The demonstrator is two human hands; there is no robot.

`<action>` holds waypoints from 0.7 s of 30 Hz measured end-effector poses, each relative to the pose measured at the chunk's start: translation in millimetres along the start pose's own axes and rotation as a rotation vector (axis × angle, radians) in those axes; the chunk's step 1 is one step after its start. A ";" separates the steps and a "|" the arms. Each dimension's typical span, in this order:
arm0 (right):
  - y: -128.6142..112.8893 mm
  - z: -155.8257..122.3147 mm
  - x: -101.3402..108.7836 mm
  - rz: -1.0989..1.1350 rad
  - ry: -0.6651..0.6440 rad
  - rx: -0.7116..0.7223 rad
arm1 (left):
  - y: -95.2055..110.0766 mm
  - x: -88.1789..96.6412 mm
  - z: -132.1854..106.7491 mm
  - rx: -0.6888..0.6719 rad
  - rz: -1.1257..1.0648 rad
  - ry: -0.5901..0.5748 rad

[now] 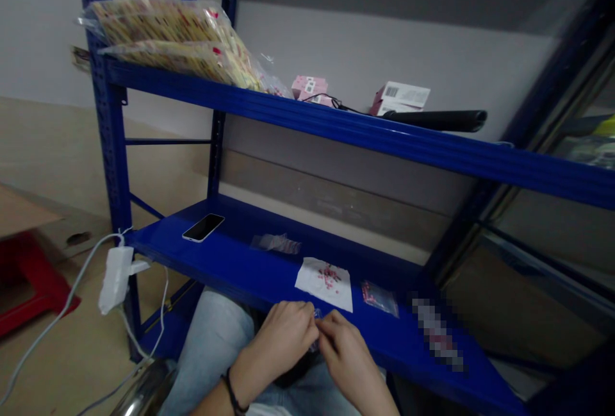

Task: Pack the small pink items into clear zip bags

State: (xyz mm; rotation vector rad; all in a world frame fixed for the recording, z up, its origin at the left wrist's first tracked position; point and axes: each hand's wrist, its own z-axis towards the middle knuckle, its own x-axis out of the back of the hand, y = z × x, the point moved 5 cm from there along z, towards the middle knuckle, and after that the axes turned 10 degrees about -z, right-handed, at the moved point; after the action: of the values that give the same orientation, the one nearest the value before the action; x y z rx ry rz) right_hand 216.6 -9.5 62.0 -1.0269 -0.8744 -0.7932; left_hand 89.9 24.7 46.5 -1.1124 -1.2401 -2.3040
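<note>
My left hand [283, 336] and my right hand [346, 349] meet just in front of the blue lower shelf [230, 259], fingers pinched together on a small clear plastic bag [317, 321]. What the bag holds is too small to make out. Just beyond my hands a white sheet [314, 288] lies on the shelf with a little heap of pink beads [329, 274] on it. To its right lies a small clear bag of pink pieces [379, 296].
A phone [203, 227] lies face up at the shelf's left, an empty clear bag [276, 243] beside it. A white charger with cable [115, 278] hangs off the left edge. The upper shelf [336, 124] carries packaged goods [177, 38], pink boxes [310, 88], a white box [401, 99] and a black tube [437, 120]. A red stool [33, 281] stands left.
</note>
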 end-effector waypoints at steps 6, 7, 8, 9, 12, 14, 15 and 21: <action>4.0 1.2 -4.9 -0.184 0.029 -0.126 | 11.6 13.7 3.5 -0.121 -0.072 -0.098; 5.6 1.2 -5.5 -0.175 0.018 -0.132 | 11.6 16.4 2.1 -0.133 -0.136 -0.093; 7.5 1.1 -5.6 -0.159 0.004 -0.139 | 10.9 18.3 0.1 -0.148 -0.212 -0.086; 9.4 0.9 -5.5 -0.137 -0.014 -0.147 | 9.3 19.2 -2.6 -0.166 -0.291 -0.081; 12.7 0.4 -5.1 -0.051 -0.080 -0.148 | -0.3 13.1 -11.7 -0.206 -0.465 -0.112; 12.2 0.3 -5.1 -0.007 -0.102 -0.146 | -8.8 4.8 -15.6 -0.199 -0.510 -0.134; 11.2 0.3 -5.5 0.008 -0.111 -0.143 | -12.5 0.5 -16.7 -0.193 -0.523 -0.141; 11.0 3.9 -10.1 0.199 -0.129 -0.114 | -26.6 -15.2 -19.6 -0.109 -0.560 -0.106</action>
State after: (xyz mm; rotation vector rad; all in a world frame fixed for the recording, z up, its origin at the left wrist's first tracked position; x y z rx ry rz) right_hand 220.9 -0.9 49.9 -1.2561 -0.8283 -0.6190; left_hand 75.0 23.0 13.3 -1.0295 -1.6542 -2.7697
